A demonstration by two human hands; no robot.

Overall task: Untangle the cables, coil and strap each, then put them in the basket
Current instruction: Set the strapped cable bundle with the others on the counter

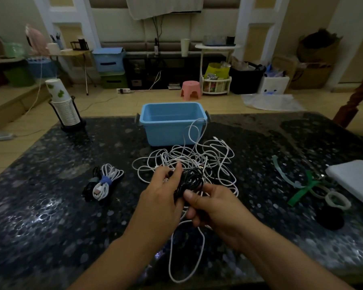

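The room was dim and cluttered, and you stood at a dark, speckled bench (pixel 50 206) with the blue basket (pixel 172 124) at its far side, nothing visible inside it. Your left hand (pixel 161 193) and right hand (pixel 212 208) both curled around a black cable (pixel 190 182) gathered into a rough bundle, held just above the tangle of white cables (pixel 197 160) that spread between you and the basket. To your left lay two coiled cables (pixel 103 183), a white one strapped in blue and a black one beside it, neither yet in the basket. Loose straps (pixel 298 185) waited to your right. By my reckoning you were under halfway. No brand or writing could be read anywhere.
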